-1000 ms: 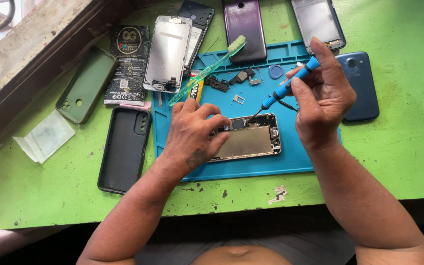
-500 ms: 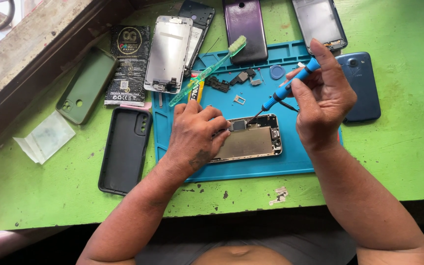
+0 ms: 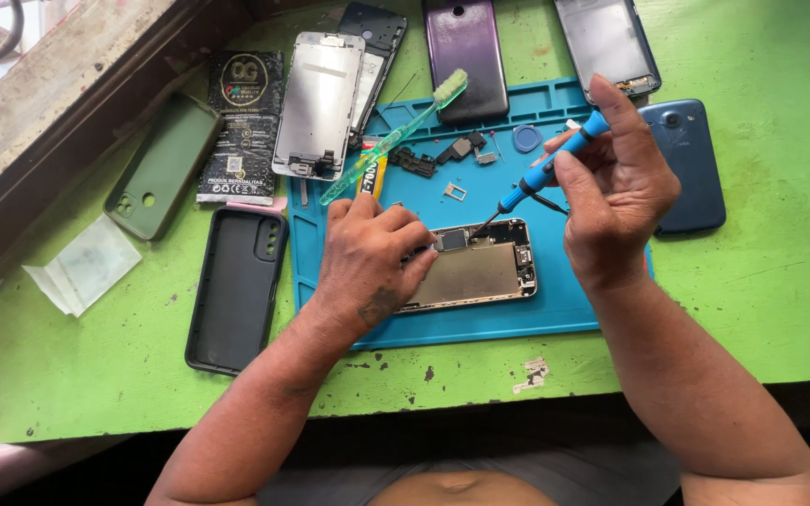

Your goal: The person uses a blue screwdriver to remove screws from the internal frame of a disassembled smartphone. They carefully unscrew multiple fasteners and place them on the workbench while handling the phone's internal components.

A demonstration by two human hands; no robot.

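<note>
An opened phone body (image 3: 480,270) with its metal shield showing lies on a blue repair mat (image 3: 555,309). My left hand (image 3: 367,264) presses down on the phone's left end, fingers curled over its top edge. My right hand (image 3: 616,183) grips a blue-handled screwdriver (image 3: 546,173), tilted so its black tip reaches the phone's upper middle. Small loose parts (image 3: 457,155) and a blue round pick (image 3: 526,139) lie on the mat above the phone.
A green toothbrush (image 3: 396,136) lies across the mat's upper left. A black case (image 3: 236,286), green case (image 3: 161,167), black packet (image 3: 241,126), removed screen (image 3: 319,103), purple back cover (image 3: 466,56), another frame (image 3: 607,42) and a blue phone (image 3: 691,164) surround the mat on the green table (image 3: 780,272).
My left hand has shifted a little on the phone's left end. The screwdriver stays at nearly the same angle, tip at the phone's top.
</note>
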